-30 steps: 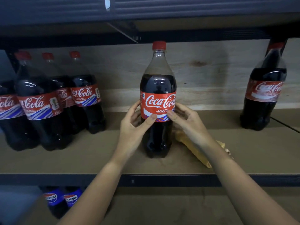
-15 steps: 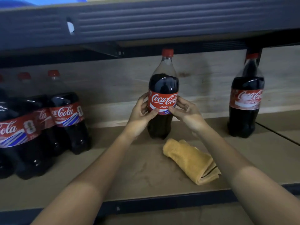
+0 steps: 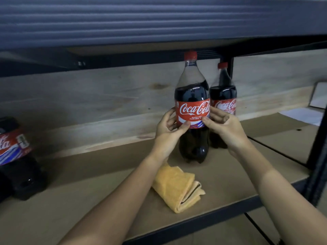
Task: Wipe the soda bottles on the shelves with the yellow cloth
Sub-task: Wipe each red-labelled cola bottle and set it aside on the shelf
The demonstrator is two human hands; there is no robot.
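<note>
A large Coca-Cola bottle [image 3: 192,96] with a red cap stands upright on the brown shelf board [image 3: 88,200]. My left hand [image 3: 168,133] grips its left side at the red label, thumb across the front. My right hand [image 3: 226,129] holds the right side of the same label. A second Coca-Cola bottle [image 3: 224,92] stands right behind it to the right, partly hidden. The folded yellow cloth [image 3: 177,186] lies on the shelf in front of the bottle, under my left forearm, with neither hand on it.
Another cola bottle [image 3: 14,156] stands at the far left edge, blurred. The upper shelf's dark beam [image 3: 159,23] hangs close above the bottle caps. A black upright post [image 3: 316,165] bounds the shelf on the right. A wooden back panel [image 3: 106,103] closes the rear.
Both hands have carried the held bottle to the right, up beside the second bottle. The view has swung right too, so the left group of bottles has slid mostly out of sight.
</note>
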